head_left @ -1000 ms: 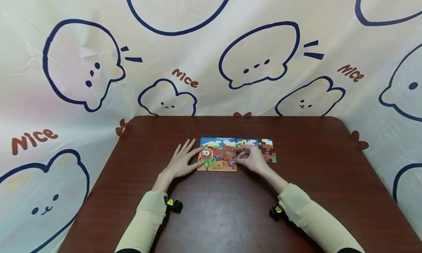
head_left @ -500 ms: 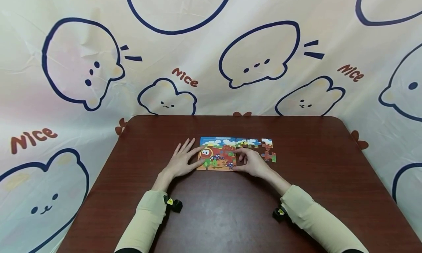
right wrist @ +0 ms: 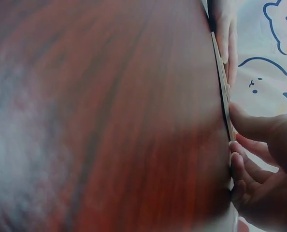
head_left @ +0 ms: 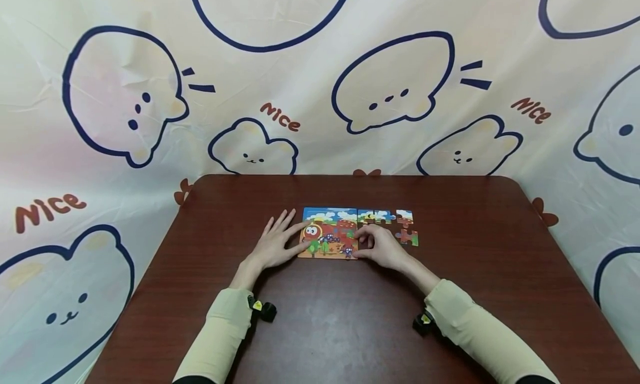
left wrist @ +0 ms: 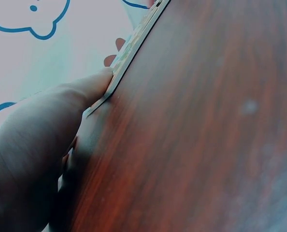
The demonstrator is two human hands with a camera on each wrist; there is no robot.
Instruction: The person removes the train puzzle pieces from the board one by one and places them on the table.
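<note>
On the counter, the puzzle is touched at its left edge by the left hand, fingers spread, and at its right by the right hand, thumb and forefinger parted. More pieces are laid rightward; beyond, a printed backdrop is hung.
</note>
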